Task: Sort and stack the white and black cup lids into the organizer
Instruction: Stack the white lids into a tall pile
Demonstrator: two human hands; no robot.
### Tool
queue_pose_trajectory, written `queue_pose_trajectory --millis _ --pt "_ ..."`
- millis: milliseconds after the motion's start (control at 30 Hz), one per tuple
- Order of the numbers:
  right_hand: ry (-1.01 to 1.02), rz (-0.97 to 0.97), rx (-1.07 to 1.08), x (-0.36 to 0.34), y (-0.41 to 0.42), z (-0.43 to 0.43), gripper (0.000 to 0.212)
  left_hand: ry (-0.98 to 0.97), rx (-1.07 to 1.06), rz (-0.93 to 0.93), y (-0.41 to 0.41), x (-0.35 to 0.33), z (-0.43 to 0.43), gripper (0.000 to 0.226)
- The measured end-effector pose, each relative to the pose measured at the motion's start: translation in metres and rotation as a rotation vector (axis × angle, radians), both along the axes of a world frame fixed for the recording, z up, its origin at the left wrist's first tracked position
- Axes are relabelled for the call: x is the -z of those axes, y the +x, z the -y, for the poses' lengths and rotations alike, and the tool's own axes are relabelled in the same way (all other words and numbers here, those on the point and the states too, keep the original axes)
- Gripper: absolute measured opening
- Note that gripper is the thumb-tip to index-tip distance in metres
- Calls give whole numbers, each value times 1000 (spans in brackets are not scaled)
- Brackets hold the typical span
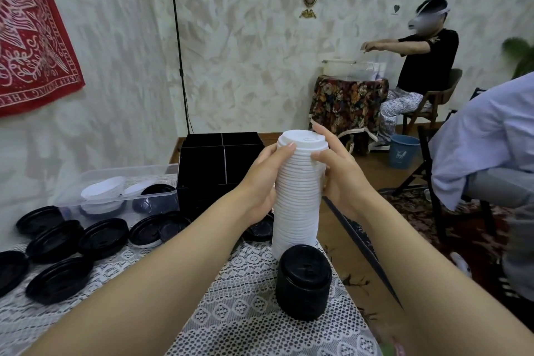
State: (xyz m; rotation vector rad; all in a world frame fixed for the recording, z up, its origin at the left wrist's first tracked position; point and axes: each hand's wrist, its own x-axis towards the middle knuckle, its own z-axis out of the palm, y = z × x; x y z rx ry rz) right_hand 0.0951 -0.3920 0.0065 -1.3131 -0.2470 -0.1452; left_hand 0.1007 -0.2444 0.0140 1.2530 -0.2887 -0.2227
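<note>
A tall stack of white lids (297, 193) stands upright in the middle of the view, its base hidden behind a shorter stack of black lids (303, 280) on the lace-covered table. My left hand (264, 179) grips the white stack from the left and my right hand (338, 170) grips it from the right near the top. Behind them stands the black organizer (213, 162) with divided compartments. Several loose black lids (101, 237) lie spread on the table at the left.
A clear plastic bin (95, 179) at the left holds white and black lids. The table edge (346, 292) runs down the right. Beyond it sit a person in blue (485, 136), a seated person in black (424, 61) and a blue bucket (403, 153).
</note>
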Motion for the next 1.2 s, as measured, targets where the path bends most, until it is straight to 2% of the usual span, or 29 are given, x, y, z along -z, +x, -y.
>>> queue_pose_trajectory --millis 167,267,400,533,600,733,833,933,1033,1133,1200 --pt "-34 3 -14 2 2 -2 46 0 -8 3 1 3 0 39" --pt "-60 20 43 6 4 -6 45 19 -17 46 1 3 3 47" --pt "-129 119 190 14 6 -13 44 28 -39 120 2 7 8 43" --pt "-142 211 223 21 6 -15 37 52 -80 186 4 15 10 43" --pt "-155 243 230 25 5 -16 42 59 -101 213 4 20 12 48" --pt "-150 274 233 31 6 -17 44 44 -124 232 4 28 13 41" --pt "-155 276 236 32 6 -19 34 49 -154 234 4 30 12 55" --pt "-163 262 251 31 4 -21 40 54 -171 237 1 27 13 60" --pt "-155 213 291 23 4 -23 30 76 -193 210 1 21 14 51" --pt "-104 155 388 8 10 -25 23 77 -230 154 6 12 17 22" --pt "-106 133 436 1 13 -25 20 103 -271 142 10 8 22 16"
